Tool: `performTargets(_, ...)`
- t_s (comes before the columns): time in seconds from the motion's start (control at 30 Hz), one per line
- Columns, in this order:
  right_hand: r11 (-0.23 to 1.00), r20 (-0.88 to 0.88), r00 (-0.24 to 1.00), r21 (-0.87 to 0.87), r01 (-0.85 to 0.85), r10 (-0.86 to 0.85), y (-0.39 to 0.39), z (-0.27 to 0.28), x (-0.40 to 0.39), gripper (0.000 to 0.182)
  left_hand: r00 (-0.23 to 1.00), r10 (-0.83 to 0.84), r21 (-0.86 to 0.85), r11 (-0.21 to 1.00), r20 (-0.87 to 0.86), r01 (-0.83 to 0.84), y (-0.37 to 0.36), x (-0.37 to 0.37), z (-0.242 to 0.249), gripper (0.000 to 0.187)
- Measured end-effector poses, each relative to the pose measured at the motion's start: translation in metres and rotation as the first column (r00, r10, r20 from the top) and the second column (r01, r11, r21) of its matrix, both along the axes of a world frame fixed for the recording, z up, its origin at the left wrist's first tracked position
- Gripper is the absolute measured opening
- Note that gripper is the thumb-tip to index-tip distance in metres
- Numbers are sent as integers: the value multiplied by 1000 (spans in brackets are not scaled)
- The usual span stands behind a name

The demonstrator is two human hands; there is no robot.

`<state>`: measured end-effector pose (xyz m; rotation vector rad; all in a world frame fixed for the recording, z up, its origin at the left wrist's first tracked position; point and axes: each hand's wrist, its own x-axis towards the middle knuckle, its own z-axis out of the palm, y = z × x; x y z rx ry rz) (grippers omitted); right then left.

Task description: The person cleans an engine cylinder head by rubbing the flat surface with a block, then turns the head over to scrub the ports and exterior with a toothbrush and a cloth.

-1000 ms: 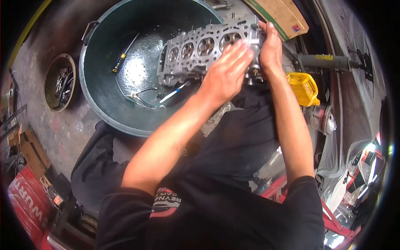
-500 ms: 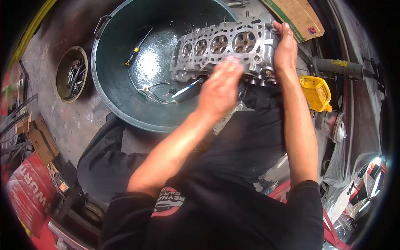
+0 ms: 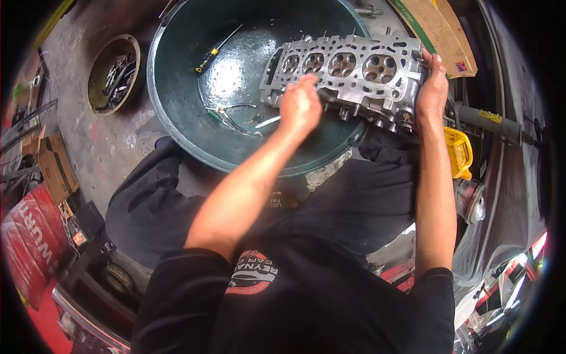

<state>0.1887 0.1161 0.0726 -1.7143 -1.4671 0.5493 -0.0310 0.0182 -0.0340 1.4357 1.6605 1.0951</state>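
Note:
A grey metal cylinder head with round combustion chambers is tilted over the right side of a dark green tub. Gripping its right end is my right hand, fingers around the far corner. My left hand is closed at the near edge, fingertips by the chambers; anything between those fingers is too small or hidden to name. Inside the tub lie a yellow-and-black screwdriver, pliers-like tools and a white, pen-like item, partly hidden by my left wrist.
A round metal bowl of dark parts stands left of the tub. Cardboard lies at the upper right, with a yellow container below it. A cardboard box and red Würth item are at the left.
My left hand has gone from flat and blurred over the metal to curled at its near edge. The view has shifted, so the tub and cylinder head appear further right.

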Motion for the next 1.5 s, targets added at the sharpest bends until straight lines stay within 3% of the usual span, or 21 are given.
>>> performTargets(0.07, 998, -45, 998, -17, 52, -53, -1, 3, -11, 61, 998, -62, -145, 988, -13, 59, -6, 12, -2, 32)
performTargets(0.1, 999, -63, 997, -29, 34, -35, 1, 3, -10, 61, 1000, -17, 235, 972, -23, 22, -18, 30, 9, 31)
performTargets(0.2, 998, -63, 997, -62, 28, -32, 1, 0, -2, 60, 995, -98, 449, 889, -3, 89, -22, 43, 29, 31)
performTargets(0.23, 997, -44, 998, -67, 38, -41, -2, 2, -5, 60, 998, -55, 119, 992, 12, 53, -15, 29, 14, 31)
performTargets(0.27, 997, -26, 999, -61, 46, -48, -3, 5, -8, 60, 1000, -9, -217, 976, 12, 12, -1, 7, -12, 31)
performTargets(0.3, 995, -42, 997, -66, 69, -72, -5, 10, -16, 60, 998, 58, -61, 997, 32, -56, 5, -4, -76, 32)
performTargets(0.4, 995, -167, 982, -75, 72, -84, -3, 7, -15, 60, 997, -74, -96, 993, -26, 71, 1, 8, -19, 33)
performTargets(0.43, 991, -230, 967, -108, 83, -106, 2, 2, -5, 59, 988, -60, 279, 960, 141, 18, -15, 25, 7, 32)
performTargets(0.5, 992, -196, 976, -95, 80, -98, -6, 8, -19, 58, 993, -55, 357, 934, 105, 14, -17, 35, 12, 30)
performTargets(0.53, 991, -160, 983, -114, 74, -92, -5, 9, -16, 58, 995, -47, 341, 940, 84, 15, -10, 21, -3, 30)
performTargets(0.57, 993, -132, 988, -98, 63, -76, -4, 8, -12, 58, 994, -85, -114, 991, -70, 76, 8, 0, -21, 32)
performTargets(0.63, 998, -73, 997, -60, 36, -40, 0, 2, -4, 58, 996, 80, -115, 990, -29, -83, 14, -31, -110, 30)
performTargets(0.67, 997, -105, 993, -63, 52, -59, 0, 5, -8, 58, 998, 6, -141, 990, -63, -15, 15, -42, -117, 32)
performTargets(0.73, 992, -175, 979, -78, 95, -107, -3, 7, -17, 59, 996, -61, -307, 951, -67, 38, 8, -22, -47, 35)
performTargets(0.77, 993, -125, 988, -89, 80, -91, -1, 4, -8, 59, 997, 10, 93, 996, -75, -3, -11, 5, -61, 34)
performTargets(0.8, 993, -83, 993, -87, 77, -85, -5, 4, -6, 59, 999, 35, 129, 991, 14, -36, -20, 18, -41, 32)
performTargets(1.13, 995, -10, 997, -64, 79, -79, -3, 9, -12, 60, 989, -51, 286, 954, -139, 90, -10, 2, -38, 34)
performTargets(1.2, 991, -242, 964, -95, 95, -115, -4, 7, -17, 60, 990, -48, 366, 926, -133, 94, 22, 3, -41, 34)
performTargets(1.33, 997, 72, 996, -44, 63, -60, -4, 9, -9, 61, 988, -92, 351, 927, -124, 130, -4, -7, -44, 33)
performTargets(1.43, 992, -136, 987, -106, 75, -90, -1, 7, -7, 61, 988, -88, 348, 928, -130, 129, 6, -4, -44, 37)
performTargets(1.5, 993, -124, 990, -104, 51, -64, -5, 9, -11, 61, 993, -82, 376, 920, -84, 108, 34, -1, -38, 42)
